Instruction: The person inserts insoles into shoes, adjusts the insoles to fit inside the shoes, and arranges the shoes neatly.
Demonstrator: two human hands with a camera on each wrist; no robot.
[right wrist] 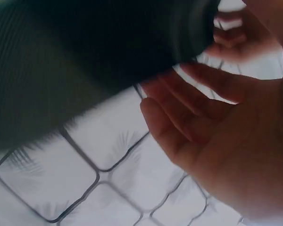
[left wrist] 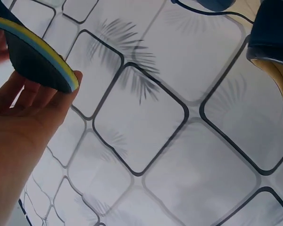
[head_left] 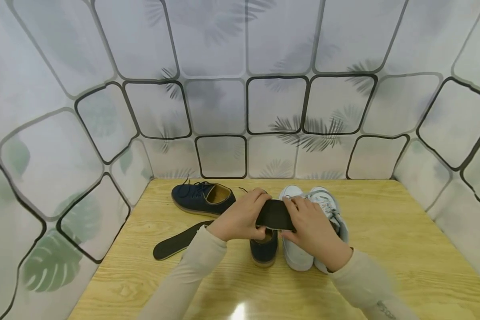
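1. Plainly, we find the fingers of both hands curled on one dark insole (head_left: 276,215): the left hand (head_left: 244,218) grips its left edge, and the right hand (head_left: 312,229) its right edge, thumbs on the near side.
2. We note the insole raised above the table (head_left: 384,249); the left wrist view shows its rim layered in yellow and blue. The right wrist view is too blurred to confirm each contact.
3. We read its near edge as running crosswise between the hands. Foreshortening hides its length; our judgement is that the long axis runs away from the person. Which end is the toe, we cannot tell.
4. We judge the step in hand to be handling this insole two-handed; the next move would call for even grips and its ends identified.
5. Below the hands we record a navy shoe (head_left: 264,255), partly hidden, heel toward the person.
6. To its right, just beside, stands a pair of white shoes (head_left: 300,255).
7. On the left lie a second insole (head_left: 176,242), slanting away rightward, and beyond it another navy shoe (head_left: 188,195), toe leftward.
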